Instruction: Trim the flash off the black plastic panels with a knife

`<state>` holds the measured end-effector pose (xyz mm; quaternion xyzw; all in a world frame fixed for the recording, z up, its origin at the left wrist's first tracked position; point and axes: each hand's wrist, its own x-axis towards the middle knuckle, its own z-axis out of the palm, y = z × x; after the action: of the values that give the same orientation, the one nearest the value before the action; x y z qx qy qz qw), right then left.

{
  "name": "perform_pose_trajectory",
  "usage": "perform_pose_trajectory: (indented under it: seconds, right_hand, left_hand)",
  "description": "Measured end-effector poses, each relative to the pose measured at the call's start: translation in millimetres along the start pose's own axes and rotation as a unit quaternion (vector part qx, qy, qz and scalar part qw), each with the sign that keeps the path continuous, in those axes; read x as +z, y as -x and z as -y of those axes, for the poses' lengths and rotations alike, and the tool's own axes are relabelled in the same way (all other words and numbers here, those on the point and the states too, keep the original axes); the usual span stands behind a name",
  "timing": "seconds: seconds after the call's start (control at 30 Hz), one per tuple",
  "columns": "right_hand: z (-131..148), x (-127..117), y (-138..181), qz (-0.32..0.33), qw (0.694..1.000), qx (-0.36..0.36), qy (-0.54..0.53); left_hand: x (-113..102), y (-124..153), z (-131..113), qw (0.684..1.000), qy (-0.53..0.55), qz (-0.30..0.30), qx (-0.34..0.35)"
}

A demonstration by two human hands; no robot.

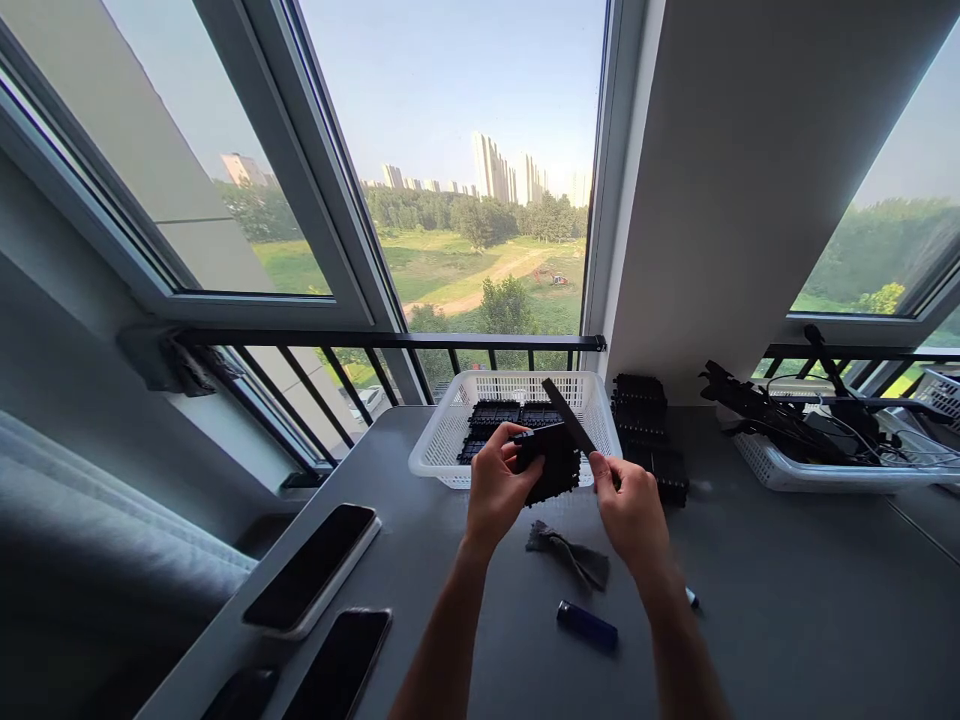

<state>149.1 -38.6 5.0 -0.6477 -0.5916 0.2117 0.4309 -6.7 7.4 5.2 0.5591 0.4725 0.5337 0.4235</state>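
Observation:
My left hand [502, 485] grips a flat black plastic piece [553, 468] with a toothed edge, held up in front of a white basket [442, 452]. In my right hand [630, 505] is a flat dark strip [568, 415], pinched at its lower end and slanting up to the left. The strip crosses the edge of the black plastic piece; whether the two touch I cannot tell. Similar black parts [491, 415] lie inside the basket. Below my hands a crumpled grey cloth [570, 555] and a dark blue lighter-like object [587, 626] rest on the table.
Stacked black parts [639, 410] stand right of the basket. Farther right, a white tray [795, 478] holds black pieces and cables. Two phones [311, 570] lie at the left, near a dark rounded object [241, 692]. A railing [397, 340] runs along the window.

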Motion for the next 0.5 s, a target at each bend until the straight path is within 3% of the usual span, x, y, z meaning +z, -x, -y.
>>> perform_pose_trajectory:
  seconds: [0.13, 0.2, 0.3, 0.5]
  right_hand:
    - [4.3, 6.5, 2.7, 0.129, 0.986, -0.006, -0.101]
    - [3.2, 9.1, 1.8, 0.145, 0.983, 0.008, -0.108]
    - [-1.0, 9.5, -1.4, 0.107, 0.991, 0.009, -0.076]
    - [-3.6, 1.3, -2.8, -0.019, 0.996, 0.006, 0.086]
  left_hand:
    - [2.3, 1.2, 1.8, 0.999, 0.01, 0.025, 0.022]
    - [3.2, 2.5, 0.6, 0.999, 0.02, 0.034, 0.026]
    - [2.9, 3.6, -2.9, 0.999, 0.017, 0.026, 0.011]
    - [0.3, 1.3, -3.3, 1.0, 0.008, 0.007, -0.014]
